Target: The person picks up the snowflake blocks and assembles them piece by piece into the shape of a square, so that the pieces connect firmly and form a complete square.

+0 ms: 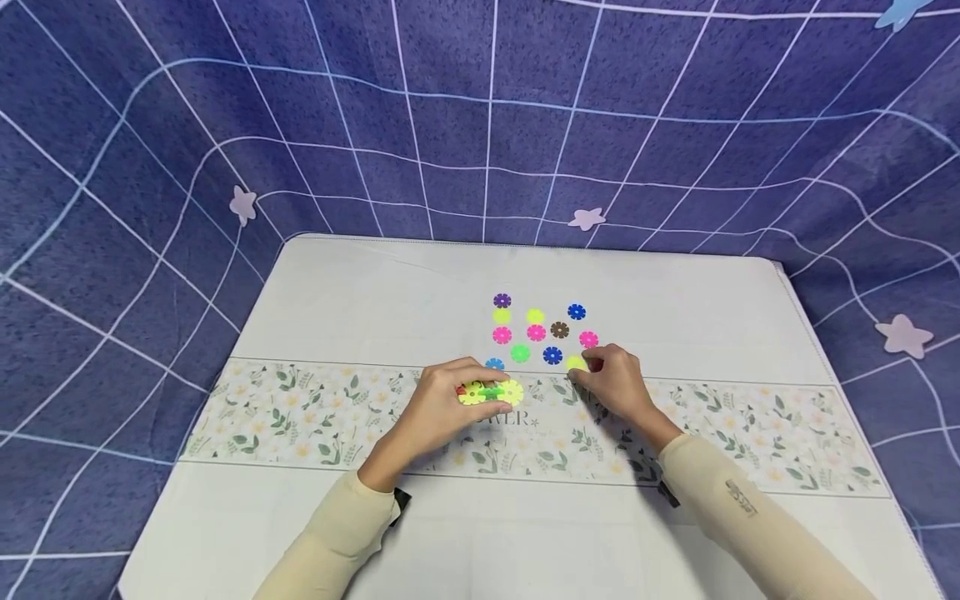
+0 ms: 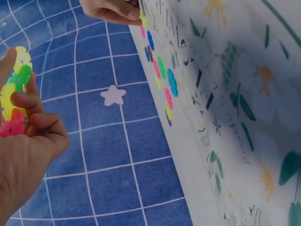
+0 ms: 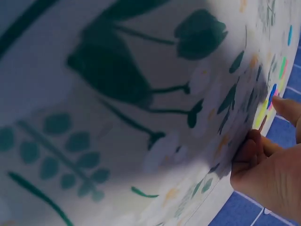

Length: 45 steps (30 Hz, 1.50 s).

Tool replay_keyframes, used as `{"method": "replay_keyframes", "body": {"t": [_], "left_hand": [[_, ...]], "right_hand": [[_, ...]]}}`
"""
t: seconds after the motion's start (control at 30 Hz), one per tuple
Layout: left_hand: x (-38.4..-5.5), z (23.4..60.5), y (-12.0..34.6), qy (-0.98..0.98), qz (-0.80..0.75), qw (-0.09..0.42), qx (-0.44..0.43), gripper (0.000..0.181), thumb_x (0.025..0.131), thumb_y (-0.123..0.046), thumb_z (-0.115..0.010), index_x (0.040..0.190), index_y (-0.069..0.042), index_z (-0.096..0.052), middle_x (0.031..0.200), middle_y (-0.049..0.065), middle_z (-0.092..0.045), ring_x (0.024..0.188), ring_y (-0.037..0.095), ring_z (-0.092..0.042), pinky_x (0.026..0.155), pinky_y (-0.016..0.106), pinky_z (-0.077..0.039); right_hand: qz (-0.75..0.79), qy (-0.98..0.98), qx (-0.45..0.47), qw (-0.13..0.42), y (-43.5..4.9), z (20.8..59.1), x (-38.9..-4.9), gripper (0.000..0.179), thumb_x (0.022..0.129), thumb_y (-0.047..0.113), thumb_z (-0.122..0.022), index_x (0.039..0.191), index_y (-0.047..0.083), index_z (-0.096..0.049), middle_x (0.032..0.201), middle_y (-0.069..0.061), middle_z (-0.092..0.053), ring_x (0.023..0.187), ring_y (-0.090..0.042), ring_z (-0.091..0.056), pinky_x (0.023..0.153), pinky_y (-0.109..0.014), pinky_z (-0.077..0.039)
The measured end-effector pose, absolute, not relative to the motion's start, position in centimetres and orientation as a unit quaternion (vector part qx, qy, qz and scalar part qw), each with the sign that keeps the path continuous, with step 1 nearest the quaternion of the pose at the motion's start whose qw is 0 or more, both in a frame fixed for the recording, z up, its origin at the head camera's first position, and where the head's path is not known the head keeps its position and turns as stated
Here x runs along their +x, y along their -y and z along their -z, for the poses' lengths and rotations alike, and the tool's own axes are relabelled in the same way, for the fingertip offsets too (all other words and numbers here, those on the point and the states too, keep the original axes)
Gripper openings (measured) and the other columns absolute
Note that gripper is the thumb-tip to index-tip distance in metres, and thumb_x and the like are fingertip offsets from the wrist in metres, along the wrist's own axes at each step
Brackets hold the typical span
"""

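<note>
My left hand [image 1: 438, 406] holds a short chain of joined notched plastic discs [image 1: 512, 392] just above the patterned band. In the left wrist view, the chain [image 2: 19, 77] has yellow, green, yellow and red pieces, partly hidden by fingers. On the right, my right hand [image 1: 619, 385] pinches a yellow disc [image 1: 575, 363] at the near edge of the loose discs, between thumb and index finger. That disc [image 3: 261, 114] lies at the fingertips in the right wrist view.
Several loose discs lie flat beyond the hands: purple [image 1: 502, 300], brown [image 1: 559, 330], dark blue [image 1: 552, 356], pink [image 1: 502, 335], green [image 1: 521, 353] and light blue [image 1: 494, 364]. They rest on a white table cover [image 1: 360, 292] with a floral band. A blue gridded curtain [image 1: 450, 125] surrounds it.
</note>
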State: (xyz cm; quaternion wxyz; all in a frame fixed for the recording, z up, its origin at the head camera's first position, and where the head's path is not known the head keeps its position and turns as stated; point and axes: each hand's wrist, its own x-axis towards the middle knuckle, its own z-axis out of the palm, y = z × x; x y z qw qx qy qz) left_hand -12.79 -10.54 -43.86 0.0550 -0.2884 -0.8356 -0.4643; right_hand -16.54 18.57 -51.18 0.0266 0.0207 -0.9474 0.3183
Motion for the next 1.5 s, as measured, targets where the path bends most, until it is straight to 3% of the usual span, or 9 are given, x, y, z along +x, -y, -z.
{"method": "replay_keyframes", "body": {"t": [0.27, 0.57, 0.77, 0.87, 1.03, 1.13, 1.23, 1.37, 1.5], "left_hand": [[-12.9, 43.8, 10.2, 0.838, 0.462, 0.049, -0.286, 0.033, 0.075, -0.037, -0.082, 0.105, -0.024, -0.075, 0.091, -0.012, -0.070, 0.077, 0.002, -0.061, 0.063, 0.018, -0.051], [-13.0, 43.8, 9.9, 0.846, 0.454, 0.037, -0.278, 0.035, 0.074, -0.038, -0.082, 0.105, -0.024, -0.075, 0.090, -0.011, -0.070, 0.076, 0.001, -0.060, 0.063, 0.018, -0.049], [-13.1, 43.9, 10.0, 0.841, 0.453, 0.045, -0.291, 0.034, 0.075, -0.038, -0.082, 0.105, -0.023, -0.076, 0.089, -0.011, -0.070, 0.076, 0.001, -0.060, 0.063, 0.018, -0.049], [-13.1, 43.9, 10.0, 0.843, 0.451, 0.049, -0.291, 0.035, 0.075, -0.038, -0.082, 0.105, -0.021, -0.076, 0.091, -0.010, -0.071, 0.078, 0.001, -0.061, 0.066, 0.018, -0.051], [-13.2, 43.8, 10.1, 0.838, 0.456, 0.053, -0.295, 0.036, 0.075, -0.038, -0.081, 0.106, -0.021, -0.075, 0.092, -0.010, -0.071, 0.081, 0.001, -0.062, 0.069, 0.019, -0.052], [-13.2, 43.5, 10.1, 0.834, 0.460, 0.056, -0.299, 0.035, 0.076, -0.038, -0.081, 0.107, -0.023, -0.075, 0.090, -0.012, -0.070, 0.080, 0.000, -0.061, 0.069, 0.018, -0.051], [-13.2, 43.1, 10.0, 0.829, 0.466, 0.060, -0.303, 0.034, 0.076, -0.038, -0.080, 0.107, -0.023, -0.074, 0.089, -0.012, -0.069, 0.078, 0.001, -0.060, 0.068, 0.019, -0.050], [-13.3, 42.4, 9.9, 0.820, 0.477, 0.066, -0.309, 0.035, 0.077, -0.037, -0.080, 0.107, -0.021, -0.074, 0.090, -0.010, -0.070, 0.082, 0.003, -0.062, 0.070, 0.020, -0.050], [-13.3, 42.1, 9.6, 0.814, 0.482, 0.072, -0.316, 0.034, 0.077, -0.036, -0.080, 0.107, -0.018, -0.074, 0.091, -0.007, -0.071, 0.083, 0.004, -0.064, 0.071, 0.020, -0.051]], "right_hand": [[-0.299, 0.953, 0.015, 0.039, -18.2, 51.0, -16.8, 0.026, 0.078, 0.015, -0.080, 0.099, 0.001, -0.072, 0.087, -0.011, -0.064, 0.076, -0.021, -0.059, 0.066, -0.034, -0.050], [-0.312, 0.949, 0.017, -0.051, -18.5, 50.2, -17.2, 0.026, 0.077, 0.017, -0.080, 0.095, 0.004, -0.066, 0.084, -0.008, -0.060, 0.072, -0.018, -0.054, 0.064, -0.029, -0.045], [-0.336, 0.939, 0.015, -0.070, -18.7, 49.6, -17.3, 0.017, 0.078, 0.013, -0.078, 0.085, 0.007, -0.064, 0.076, -0.005, -0.063, 0.065, -0.015, -0.054, 0.059, -0.027, -0.044], [-0.355, 0.932, 0.022, -0.072, -18.7, 49.4, -17.0, 0.013, 0.080, 0.013, -0.077, 0.087, 0.009, -0.067, 0.075, -0.003, -0.066, 0.063, -0.014, -0.056, 0.057, -0.025, -0.044], [-0.427, 0.902, 0.042, -0.048, -18.2, 48.1, -15.2, 0.013, 0.082, 0.015, -0.077, 0.094, 0.011, -0.073, 0.079, -0.003, -0.074, 0.066, -0.017, -0.067, 0.057, -0.025, -0.052], [-0.507, 0.860, 0.050, -0.030, -17.3, 46.0, -13.4, 0.010, 0.084, 0.015, -0.075, 0.093, 0.010, -0.075, 0.083, -0.008, -0.075, 0.072, -0.025, -0.072, 0.063, -0.030, -0.058], [-0.558, 0.827, 0.069, -0.013, -16.4, 43.8, -11.7, 0.011, 0.086, 0.015, -0.073, 0.095, 0.009, -0.075, 0.085, -0.010, -0.075, 0.075, -0.024, -0.073, 0.069, -0.031, -0.059], [-0.560, 0.823, 0.091, 0.019, -15.3, 41.8, -10.0, 0.011, 0.087, 0.017, -0.072, 0.096, 0.012, -0.076, 0.081, -0.006, -0.074, 0.070, -0.011, -0.069, 0.061, -0.022, -0.054], [-0.532, 0.838, 0.105, 0.062, -14.3, 40.6, -9.2, 0.009, 0.086, 0.009, -0.072, 0.094, 0.011, -0.076, 0.075, -0.005, -0.072, 0.063, -0.010, -0.062, 0.050, -0.021, -0.041]]}}
